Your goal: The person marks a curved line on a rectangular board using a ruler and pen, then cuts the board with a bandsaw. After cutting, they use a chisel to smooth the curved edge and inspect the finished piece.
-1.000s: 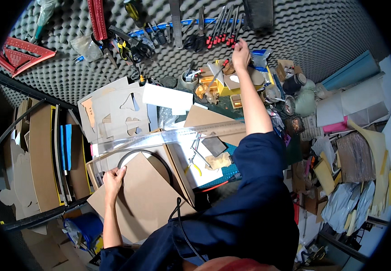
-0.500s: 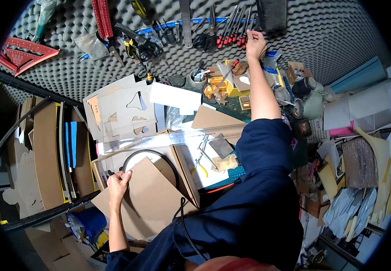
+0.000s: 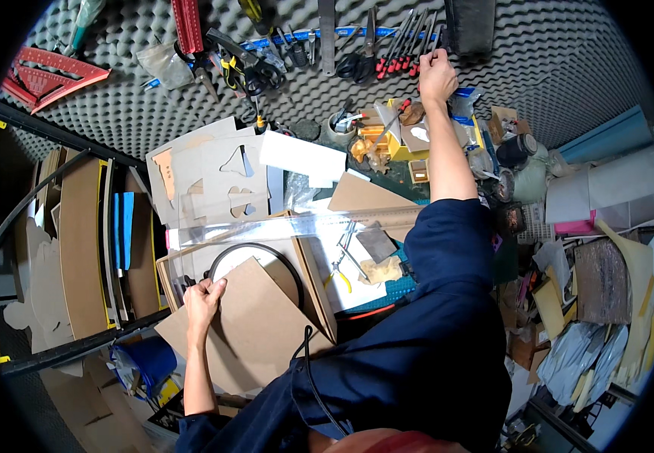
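My left hand (image 3: 203, 306) grips the tan cardboard sheet (image 3: 251, 349), lying over a black ring (image 3: 296, 275) in a shallow board box (image 3: 316, 298). A long clear ruler (image 3: 342, 217) spans above them. My right hand (image 3: 438, 79) is raised to the foam-lined wall, fingers closed at the right end of a row of red-handled files (image 3: 396, 60), beside a dark pouch (image 3: 469, 26); what they pinch is hidden.
Tools hang along the wall, including a red triangle square (image 3: 46, 75). Cut card templates (image 3: 213, 162), pliers (image 3: 336, 275) and a yellow box (image 3: 402, 148) crowd the bench. Shelved boards (image 3: 79, 249) stand left; piled sheet scraps (image 3: 602, 279) lie right.
My right hand has risen a little along the wall toward the tops of the file handles. My left hand stays on the cardboard sheet. The whole view has shifted slightly.
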### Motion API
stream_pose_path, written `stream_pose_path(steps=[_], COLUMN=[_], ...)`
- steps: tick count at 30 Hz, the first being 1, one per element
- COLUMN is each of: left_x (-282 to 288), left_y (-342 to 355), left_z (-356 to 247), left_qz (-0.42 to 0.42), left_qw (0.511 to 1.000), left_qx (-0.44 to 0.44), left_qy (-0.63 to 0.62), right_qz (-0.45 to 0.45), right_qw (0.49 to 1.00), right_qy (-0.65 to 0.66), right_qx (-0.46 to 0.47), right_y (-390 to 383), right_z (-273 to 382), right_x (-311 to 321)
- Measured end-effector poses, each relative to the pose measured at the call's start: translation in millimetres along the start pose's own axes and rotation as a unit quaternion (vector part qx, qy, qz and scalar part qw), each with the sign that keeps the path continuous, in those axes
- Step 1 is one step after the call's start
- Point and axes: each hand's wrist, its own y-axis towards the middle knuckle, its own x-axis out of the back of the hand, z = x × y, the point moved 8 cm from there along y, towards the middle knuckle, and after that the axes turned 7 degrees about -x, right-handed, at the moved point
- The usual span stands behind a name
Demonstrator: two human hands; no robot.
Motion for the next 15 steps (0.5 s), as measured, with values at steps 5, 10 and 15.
stream_pose_path(steps=[5,10,15], left_x=[11.2,40.3,114.5], left_y=[-7.4,-19.3,-49.2], left_z=[3.2,22.5,38.2], left_qz=[-0.022,-0.064,-0.143], left_qw=[1.000,0.995,0.961], left_qx=[0.000,0.021,-0.062], left_qy=[0.009,-0.071,-0.230], right_qz=[0.071,0.217,0.324], right_qw=[0.993,0.857,0.800], right_qy=[0.079,0.452,0.495], right_qx=[-0.056,-0.117,-0.101], right_y=[-22.5,-60.0,-118.1], right_z=[-7.1,12.2,78.6], right_x=[18.0,62.5,165.4])
